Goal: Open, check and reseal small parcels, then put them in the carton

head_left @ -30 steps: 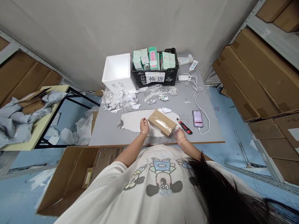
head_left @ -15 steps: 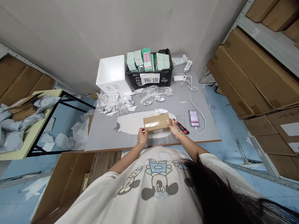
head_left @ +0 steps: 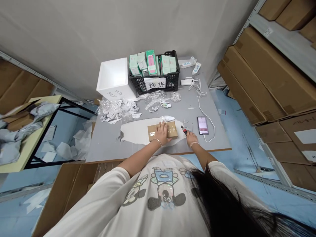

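A small brown cardboard box (head_left: 172, 130) with shiny clear tape lies on a torn white sheet (head_left: 134, 132) near the table's front edge. My left hand (head_left: 161, 132) rests across its top, palm down with fingers stretched out. To the right of the box, my right hand (head_left: 191, 137) is closed around a red and black utility knife (head_left: 184, 130), still low at the tabletop. The knife's front end points up and left towards the box; most of its handle is hidden under the fingers.
Right of the knife lies a phone (head_left: 202, 125) on a white charging cable. Crumpled paper and plastic wrap (head_left: 118, 109) are heaped at left. Behind stand a white foam box (head_left: 114, 79) and a black crate (head_left: 154, 84) of green boxes. Power strips (head_left: 188, 82) sit back right.
My left hand has moved from the box's left end onto its top. My right hand has let go of the right end and taken hold of the utility knife.
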A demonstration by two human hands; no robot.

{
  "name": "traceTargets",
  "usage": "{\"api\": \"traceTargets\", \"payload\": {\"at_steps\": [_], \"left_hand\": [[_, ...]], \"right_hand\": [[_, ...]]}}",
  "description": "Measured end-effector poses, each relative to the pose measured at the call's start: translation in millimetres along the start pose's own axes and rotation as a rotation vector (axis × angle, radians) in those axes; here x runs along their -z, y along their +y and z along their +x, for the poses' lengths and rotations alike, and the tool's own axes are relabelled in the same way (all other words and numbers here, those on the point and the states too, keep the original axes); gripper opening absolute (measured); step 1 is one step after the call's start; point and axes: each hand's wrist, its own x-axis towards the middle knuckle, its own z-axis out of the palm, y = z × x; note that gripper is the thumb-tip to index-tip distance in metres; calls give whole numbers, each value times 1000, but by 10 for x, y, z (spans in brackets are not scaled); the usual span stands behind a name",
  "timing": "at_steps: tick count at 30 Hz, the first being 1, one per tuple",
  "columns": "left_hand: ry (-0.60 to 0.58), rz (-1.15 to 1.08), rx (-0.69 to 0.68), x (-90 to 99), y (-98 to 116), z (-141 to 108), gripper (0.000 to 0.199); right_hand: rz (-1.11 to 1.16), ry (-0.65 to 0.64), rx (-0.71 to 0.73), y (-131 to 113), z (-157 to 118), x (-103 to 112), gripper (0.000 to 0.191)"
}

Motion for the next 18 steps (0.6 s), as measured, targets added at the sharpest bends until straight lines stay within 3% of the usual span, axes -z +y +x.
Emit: {"api": "traceTargets", "payload": {"at_steps": [3,5,8,11,18], "left_hand": [[-80,-21,-17,-145,13,307,116],[-134,-18,-4,-225,-2,462,124],[-162,14,32,-292,-34,585,121],[-147,43,14,-298,-57,600,114],[-129,75,-46,-248,-35,517,116]], "right_hand": [[140,6,-76,-96,21,34,50],[351,-8,-128,-131,38,111,46],[810,-93,-211,-155,22,247,33],[1156,-230,-180,-191,-43,349,25],[1152,-304,-45,-299,-77,441,36]]}}
